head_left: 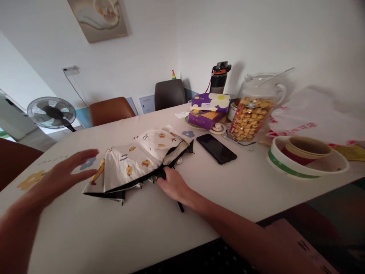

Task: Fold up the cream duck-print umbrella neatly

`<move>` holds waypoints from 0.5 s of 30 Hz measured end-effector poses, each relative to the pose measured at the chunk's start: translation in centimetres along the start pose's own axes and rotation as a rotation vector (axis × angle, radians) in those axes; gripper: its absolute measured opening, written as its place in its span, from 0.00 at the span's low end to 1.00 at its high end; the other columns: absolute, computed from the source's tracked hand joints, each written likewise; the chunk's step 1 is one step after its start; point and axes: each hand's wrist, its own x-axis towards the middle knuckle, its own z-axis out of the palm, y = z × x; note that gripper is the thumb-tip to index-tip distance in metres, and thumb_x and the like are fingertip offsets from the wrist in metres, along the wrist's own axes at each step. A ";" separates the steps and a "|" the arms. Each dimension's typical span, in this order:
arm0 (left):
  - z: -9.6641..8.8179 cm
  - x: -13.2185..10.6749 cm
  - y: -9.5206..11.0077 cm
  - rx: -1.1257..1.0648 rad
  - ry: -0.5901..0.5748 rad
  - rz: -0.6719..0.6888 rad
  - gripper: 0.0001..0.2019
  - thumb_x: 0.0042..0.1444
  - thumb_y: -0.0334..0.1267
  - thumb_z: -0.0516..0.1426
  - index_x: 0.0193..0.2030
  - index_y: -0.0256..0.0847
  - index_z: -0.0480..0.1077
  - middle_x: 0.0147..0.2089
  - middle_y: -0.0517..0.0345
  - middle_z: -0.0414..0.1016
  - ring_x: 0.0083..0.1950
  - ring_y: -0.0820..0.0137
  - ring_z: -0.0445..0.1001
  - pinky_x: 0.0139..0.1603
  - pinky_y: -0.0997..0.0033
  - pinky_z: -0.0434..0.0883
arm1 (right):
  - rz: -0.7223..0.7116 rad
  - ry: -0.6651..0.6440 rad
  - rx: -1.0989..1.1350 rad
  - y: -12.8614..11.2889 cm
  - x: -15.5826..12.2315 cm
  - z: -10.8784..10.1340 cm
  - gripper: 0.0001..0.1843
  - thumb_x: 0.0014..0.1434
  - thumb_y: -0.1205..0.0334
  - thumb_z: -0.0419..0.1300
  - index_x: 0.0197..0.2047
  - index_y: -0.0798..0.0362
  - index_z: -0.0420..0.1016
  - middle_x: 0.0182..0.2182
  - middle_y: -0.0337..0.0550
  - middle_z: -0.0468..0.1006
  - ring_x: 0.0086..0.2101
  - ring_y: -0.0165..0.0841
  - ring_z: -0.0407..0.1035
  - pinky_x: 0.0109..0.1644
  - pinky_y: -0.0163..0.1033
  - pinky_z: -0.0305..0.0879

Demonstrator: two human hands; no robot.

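Observation:
A folded umbrella (139,160) with a cream printed canopy and black lining lies on the white table (119,232). My right hand (173,185) rests on the table at the umbrella's near edge, fingers closed around its black handle end. My left hand (67,171) hovers at the umbrella's left end, fingers spread and holding nothing, its fingertips close to the fabric.
A black phone (216,148) lies right of the umbrella. Behind it stand purple boxes (209,108), a snack jar (252,116), a dark bottle (219,78) and nested bowls (306,156). Chairs (111,109) and a fan (51,113) stand beyond the table.

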 end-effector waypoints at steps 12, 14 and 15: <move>6.3 4.5 7.5 0.032 0.062 0.548 0.17 0.54 0.44 0.54 0.51 0.45 0.66 0.55 0.53 0.69 0.57 0.63 0.66 0.57 0.57 0.62 | 0.047 0.007 0.180 -0.3 -0.2 -0.9 0.06 0.52 0.65 0.53 0.32 0.57 0.69 0.25 0.44 0.73 0.28 0.33 0.68 0.29 0.33 0.57; 7.0 3.8 7.6 0.123 -0.011 0.663 0.17 0.53 0.44 0.56 0.50 0.44 0.67 0.55 0.52 0.69 0.59 0.60 0.64 0.62 0.52 0.56 | 0.034 0.013 0.202 -0.4 -0.1 -0.8 0.06 0.51 0.65 0.54 0.32 0.57 0.70 0.25 0.43 0.73 0.28 0.33 0.67 0.29 0.33 0.57; 7.4 3.5 7.7 0.160 -0.026 0.703 0.12 0.55 0.41 0.54 0.46 0.45 0.69 0.52 0.54 0.72 0.57 0.61 0.66 0.63 0.51 0.53 | 0.025 0.016 0.208 -0.4 -0.1 -0.7 0.06 0.51 0.66 0.54 0.32 0.57 0.70 0.25 0.43 0.73 0.27 0.33 0.67 0.29 0.34 0.57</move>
